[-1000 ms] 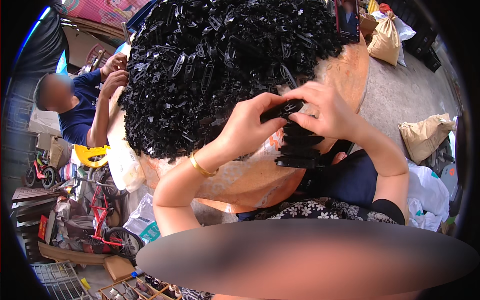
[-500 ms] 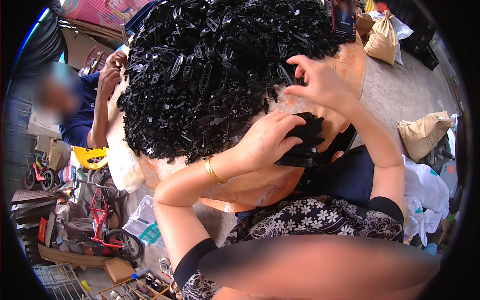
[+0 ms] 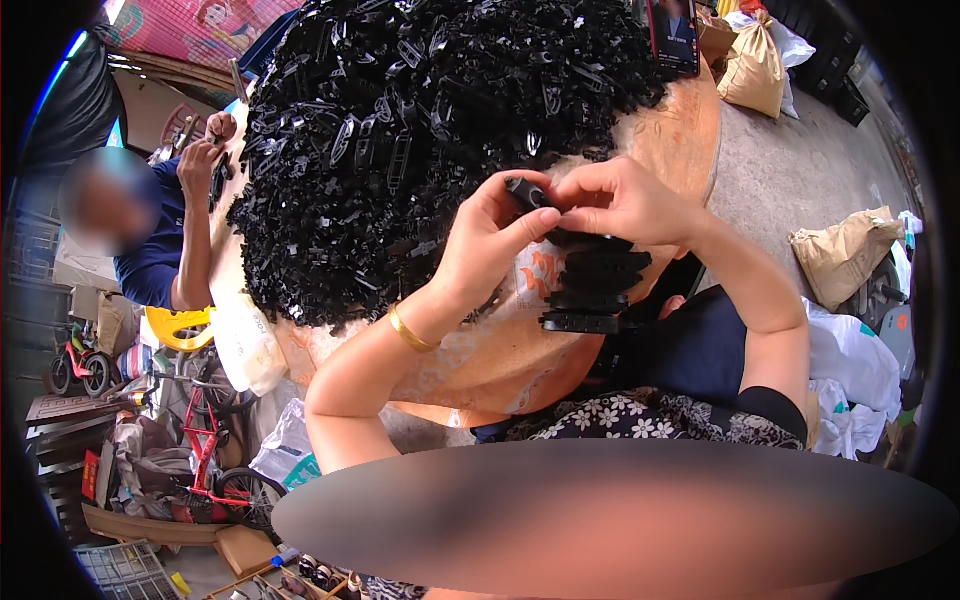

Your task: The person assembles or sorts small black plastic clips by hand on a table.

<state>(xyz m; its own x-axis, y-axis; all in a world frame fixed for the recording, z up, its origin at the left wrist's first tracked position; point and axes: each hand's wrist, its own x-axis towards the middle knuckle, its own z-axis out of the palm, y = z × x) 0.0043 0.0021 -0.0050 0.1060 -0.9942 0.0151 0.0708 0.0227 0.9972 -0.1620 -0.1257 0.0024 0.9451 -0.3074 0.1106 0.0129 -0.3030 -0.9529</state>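
A dark, elongated black plastic part (image 3: 527, 194) is held up over the table edge between the thumb and fingers of my left hand (image 3: 480, 230). My right hand (image 3: 620, 203) meets it from the right, thumb and fingers pinched together at the part's end. Whatever small piece that pinch may hold is hidden. Just below my hands, several similar black plastic parts (image 3: 592, 290) lie in a row at the near edge of the round table (image 3: 665, 150). Beyond them a large heap of small black plastic pieces (image 3: 390, 150) covers much of the tabletop.
At the left a person (image 3: 165, 225) in a dark blue shirt handles something small at the table. A phone (image 3: 674, 38) stands at the heap's far right. A white bag (image 3: 245, 345) hangs at the table's left edge. Sacks (image 3: 752, 65) and a red bicycle (image 3: 205, 430) stand around.
My right hand has come back from the heap to meet my left. My left hand has lifted a black part from the row, moving up and left. Its fingers now hold that part.
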